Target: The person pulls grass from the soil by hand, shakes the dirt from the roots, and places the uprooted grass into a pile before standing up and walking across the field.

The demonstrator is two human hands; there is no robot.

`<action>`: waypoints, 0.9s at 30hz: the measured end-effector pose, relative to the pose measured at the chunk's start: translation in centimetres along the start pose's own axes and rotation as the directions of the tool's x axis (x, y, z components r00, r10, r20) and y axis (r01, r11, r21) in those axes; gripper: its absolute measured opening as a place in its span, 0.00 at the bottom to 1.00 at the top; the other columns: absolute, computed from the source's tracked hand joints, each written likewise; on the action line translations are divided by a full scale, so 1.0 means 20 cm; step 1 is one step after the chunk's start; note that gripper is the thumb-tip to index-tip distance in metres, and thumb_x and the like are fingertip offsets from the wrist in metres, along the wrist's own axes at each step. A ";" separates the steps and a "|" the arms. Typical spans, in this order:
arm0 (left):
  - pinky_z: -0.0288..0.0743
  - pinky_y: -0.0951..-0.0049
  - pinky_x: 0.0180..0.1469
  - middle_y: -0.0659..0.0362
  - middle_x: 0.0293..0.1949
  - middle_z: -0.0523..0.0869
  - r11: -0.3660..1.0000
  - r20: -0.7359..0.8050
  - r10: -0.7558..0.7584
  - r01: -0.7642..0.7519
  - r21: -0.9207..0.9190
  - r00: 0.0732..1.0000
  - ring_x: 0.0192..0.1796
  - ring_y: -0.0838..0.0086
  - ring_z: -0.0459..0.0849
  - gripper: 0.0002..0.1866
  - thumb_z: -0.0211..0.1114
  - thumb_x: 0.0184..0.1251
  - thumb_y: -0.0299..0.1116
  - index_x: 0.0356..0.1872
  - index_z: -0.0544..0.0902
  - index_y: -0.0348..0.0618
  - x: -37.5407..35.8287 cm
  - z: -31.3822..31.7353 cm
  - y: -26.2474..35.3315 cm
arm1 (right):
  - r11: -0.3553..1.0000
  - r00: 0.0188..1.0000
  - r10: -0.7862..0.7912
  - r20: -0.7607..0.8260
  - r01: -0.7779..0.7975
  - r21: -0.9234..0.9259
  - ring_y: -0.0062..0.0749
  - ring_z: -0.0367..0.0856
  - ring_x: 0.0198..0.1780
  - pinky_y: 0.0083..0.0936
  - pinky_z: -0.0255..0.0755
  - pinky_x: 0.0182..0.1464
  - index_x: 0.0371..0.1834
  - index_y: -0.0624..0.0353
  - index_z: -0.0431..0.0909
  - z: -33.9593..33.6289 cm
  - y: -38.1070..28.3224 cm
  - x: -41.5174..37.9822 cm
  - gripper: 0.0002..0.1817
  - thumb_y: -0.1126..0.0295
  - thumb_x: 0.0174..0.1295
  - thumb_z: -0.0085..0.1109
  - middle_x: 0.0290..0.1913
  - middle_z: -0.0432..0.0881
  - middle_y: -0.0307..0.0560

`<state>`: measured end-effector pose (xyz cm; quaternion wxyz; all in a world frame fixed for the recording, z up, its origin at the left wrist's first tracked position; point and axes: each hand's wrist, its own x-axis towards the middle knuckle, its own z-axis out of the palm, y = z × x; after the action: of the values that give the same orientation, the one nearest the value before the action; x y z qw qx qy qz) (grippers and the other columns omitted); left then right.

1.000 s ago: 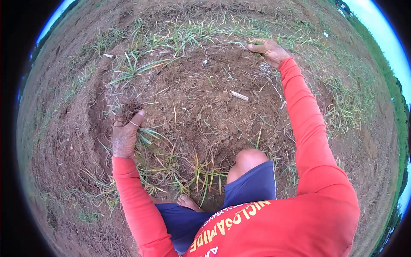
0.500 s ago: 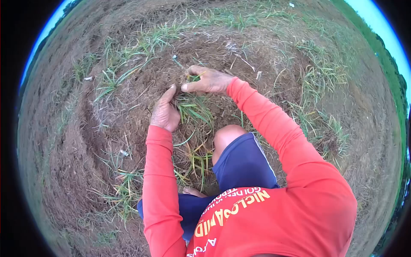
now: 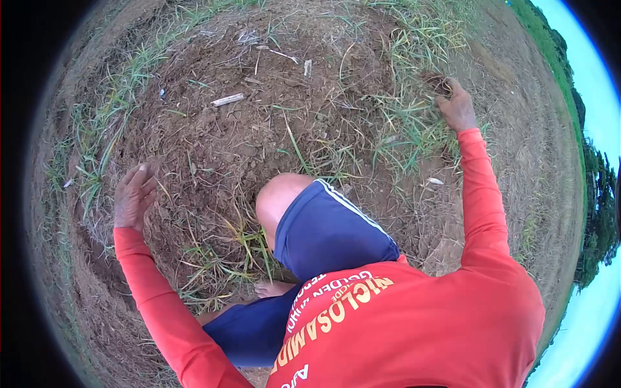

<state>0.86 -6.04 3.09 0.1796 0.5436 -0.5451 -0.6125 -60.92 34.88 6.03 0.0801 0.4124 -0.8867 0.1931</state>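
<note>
At the right, my right hand (image 3: 458, 107) is closed on a clump of grass (image 3: 435, 81), brown with soil and roots, held at the fingertips. Green grass tufts (image 3: 414, 126) grow from the ground just left of and below that hand. Far to the left, my left hand (image 3: 134, 195) hovers over bare soil, its fingers loosely curled and slightly apart. A small blurred brown wisp shows by its fingertips. Between the hands lies brown soil (image 3: 226, 139) strewn with dry stalks and a few thin green blades.
My bent knee (image 3: 284, 194) and bare foot (image 3: 273, 288) are close below the soil patch. A grass tuft (image 3: 249, 242) grows beside the knee. A pale stick (image 3: 228, 100) lies ahead, and more grass (image 3: 107, 139) lines the left. Trees (image 3: 598, 213) stand at the far right.
My hands, close together at a grass tuft before, have parted widely: the right swung right with a clump, the left moved left and down. The view has turned rightward.
</note>
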 end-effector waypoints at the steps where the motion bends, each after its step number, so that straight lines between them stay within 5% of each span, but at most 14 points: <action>1: 0.77 0.76 0.51 0.64 0.57 0.87 1.000 -0.044 -0.016 0.017 0.015 0.999 0.51 0.78 0.85 0.25 0.68 0.75 0.49 0.66 0.81 0.49 0.02 -0.09 -0.04 | 0.992 0.999 0.051 -0.010 -0.052 -0.118 0.55 0.87 0.55 0.42 0.78 0.59 0.62 0.63 0.76 -0.05 0.16 0.01 0.28 0.65 0.58 0.69 0.52 0.87 0.63; 3: 0.77 0.75 0.51 0.63 0.58 0.87 0.998 -0.079 -0.054 0.052 -0.029 0.995 0.52 0.78 0.85 0.25 0.68 0.75 0.49 0.66 0.81 0.49 0.02 -0.23 -0.11 | 0.704 0.939 0.313 -0.143 -0.330 -0.628 0.55 0.87 0.56 0.42 0.78 0.61 0.67 0.61 0.74 -0.04 0.28 -0.04 0.32 0.64 0.59 0.70 0.53 0.87 0.63; 5: 0.77 0.75 0.50 0.63 0.58 0.87 0.996 -0.126 -0.074 0.066 -0.062 0.989 0.51 0.78 0.85 0.24 0.69 0.75 0.49 0.65 0.81 0.49 -0.02 -0.26 -0.17 | 0.612 0.908 0.393 -0.144 -0.375 -0.696 0.53 0.86 0.58 0.41 0.77 0.63 0.68 0.59 0.76 0.07 0.38 -0.08 0.32 0.61 0.60 0.70 0.53 0.88 0.61; 7: 0.77 0.76 0.49 0.63 0.56 0.88 0.994 -0.193 -0.074 0.058 -0.088 0.978 0.50 0.78 0.86 0.23 0.69 0.75 0.49 0.64 0.82 0.49 -0.05 -0.25 -0.25 | 0.892 0.932 0.337 0.134 -0.271 -0.361 0.51 0.86 0.60 0.38 0.77 0.64 0.64 0.58 0.82 0.31 0.39 -0.04 0.29 0.55 0.62 0.69 0.54 0.88 0.59; 9: 0.78 0.77 0.47 0.63 0.55 0.89 0.987 -0.174 -0.128 0.108 -0.116 0.976 0.49 0.78 0.86 0.22 0.69 0.75 0.48 0.62 0.83 0.49 -0.07 -0.25 -0.34 | 0.951 0.889 0.285 0.360 -0.308 0.007 0.53 0.85 0.60 0.38 0.76 0.65 0.54 0.58 0.89 0.60 0.14 -0.04 0.26 0.48 0.63 0.67 0.56 0.88 0.59; 11: 0.80 0.79 0.45 0.63 0.52 0.90 0.980 -0.190 -0.157 0.128 -0.154 0.969 0.45 0.78 0.87 0.19 0.68 0.76 0.46 0.60 0.84 0.49 -0.13 -0.22 -0.35 | 0.965 0.951 0.191 0.241 -0.227 0.131 0.55 0.85 0.60 0.39 0.76 0.65 0.53 0.58 0.89 0.91 0.01 -0.01 0.26 0.48 0.63 0.66 0.56 0.88 0.59; 14: 0.82 0.76 0.47 0.63 0.53 0.90 0.965 -0.237 -0.162 0.103 -0.243 0.958 0.46 0.77 0.88 0.19 0.68 0.76 0.46 0.60 0.84 0.48 -0.18 -0.29 -0.41 | 0.955 0.931 0.291 0.218 -0.296 -0.011 0.56 0.84 0.60 0.40 0.75 0.66 0.53 0.57 0.89 1.21 -0.07 0.10 0.28 0.45 0.63 0.65 0.56 0.87 0.60; 18: 0.83 0.73 0.51 0.62 0.53 0.90 0.957 -0.259 -0.186 0.115 -0.267 0.948 0.48 0.75 0.88 0.19 0.69 0.76 0.45 0.60 0.84 0.47 -0.29 -0.37 -0.44 | 0.923 0.809 0.383 0.447 -0.351 -0.157 0.55 0.84 0.61 0.41 0.75 0.67 0.57 0.57 0.87 1.22 -0.05 0.23 0.32 0.42 0.61 0.65 0.57 0.87 0.61; 19: 0.83 0.73 0.52 0.61 0.53 0.90 0.957 -0.258 -0.192 0.122 -0.263 0.947 0.48 0.74 0.89 0.20 0.69 0.75 0.45 0.60 0.83 0.47 -0.32 -0.38 -0.45 | 0.937 0.867 0.348 0.356 -0.331 -0.108 0.56 0.86 0.58 0.43 0.77 0.63 0.51 0.57 0.89 1.24 -0.04 0.21 0.28 0.44 0.61 0.65 0.53 0.88 0.61; 22: 0.83 0.72 0.52 0.61 0.53 0.90 0.952 -0.270 -0.200 0.122 -0.280 0.942 0.49 0.73 0.88 0.20 0.69 0.75 0.45 0.61 0.83 0.47 -0.33 -0.43 -0.47 | 0.972 0.880 0.227 0.418 -0.228 -0.048 0.58 0.86 0.54 0.45 0.77 0.59 0.44 0.59 0.89 1.20 -0.04 0.21 0.25 0.45 0.63 0.65 0.49 0.88 0.62; 23: 0.83 0.72 0.52 0.61 0.53 0.90 0.950 -0.275 -0.205 0.123 -0.287 0.939 0.50 0.73 0.88 0.20 0.70 0.75 0.45 0.61 0.83 0.47 -0.33 -0.44 -0.48 | 0.950 0.855 0.287 0.432 -0.313 -0.012 0.60 0.85 0.54 0.45 0.77 0.60 0.42 0.62 0.88 1.21 -0.03 0.22 0.22 0.51 0.61 0.64 0.49 0.87 0.65; 26: 0.82 0.72 0.51 0.61 0.53 0.90 0.936 -0.300 -0.215 0.109 -0.334 0.929 0.51 0.73 0.88 0.21 0.70 0.75 0.45 0.61 0.83 0.47 -0.32 -0.44 -0.48 | 0.930 0.854 0.354 0.382 -0.364 -0.049 0.61 0.85 0.54 0.45 0.77 0.60 0.43 0.62 0.87 1.26 0.00 0.24 0.24 0.50 0.62 0.65 0.50 0.87 0.65; 27: 0.82 0.72 0.51 0.61 0.54 0.90 0.938 -0.296 -0.216 0.114 -0.326 0.931 0.51 0.73 0.88 0.21 0.69 0.75 0.45 0.62 0.83 0.48 -0.31 -0.44 -0.48 | 0.960 0.895 0.282 0.345 -0.266 -0.093 0.62 0.85 0.54 0.46 0.77 0.61 0.43 0.63 0.88 1.28 0.00 0.23 0.23 0.50 0.62 0.65 0.50 0.87 0.65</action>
<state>14.23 -1.94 -0.74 0.2962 0.6477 -0.3589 -0.6032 -63.49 21.08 -15.98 -0.1004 0.3098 -0.9396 0.1054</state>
